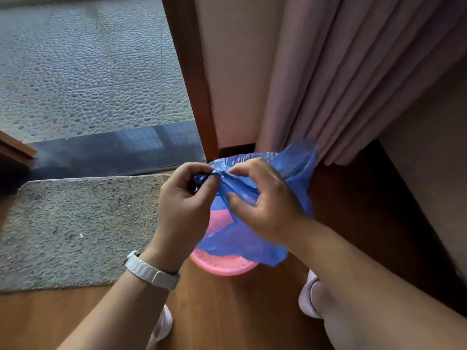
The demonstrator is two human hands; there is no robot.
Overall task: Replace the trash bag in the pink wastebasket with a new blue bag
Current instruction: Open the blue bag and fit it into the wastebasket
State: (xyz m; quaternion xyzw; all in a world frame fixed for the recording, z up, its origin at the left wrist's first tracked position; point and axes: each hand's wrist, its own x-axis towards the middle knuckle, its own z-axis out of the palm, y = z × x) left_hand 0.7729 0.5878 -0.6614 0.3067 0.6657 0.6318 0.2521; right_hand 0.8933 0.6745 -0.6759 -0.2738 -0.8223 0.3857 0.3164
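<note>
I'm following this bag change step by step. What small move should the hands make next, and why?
Probably pull the pinched film apart to open the blue bag: left hand and right hand both grip bunched plastic above the pink wastebasket, whose near rim is still uncovered.

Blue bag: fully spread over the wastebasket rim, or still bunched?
Still bunched: both hands, left hand and right hand, pinch the blue bag; the pink wastebasket rim's near side shows bare.

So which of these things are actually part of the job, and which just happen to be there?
Part of the job:
blue bag
pink wastebasket
left hand
right hand

Just there:
grey mat
curtain
white wristband
</note>
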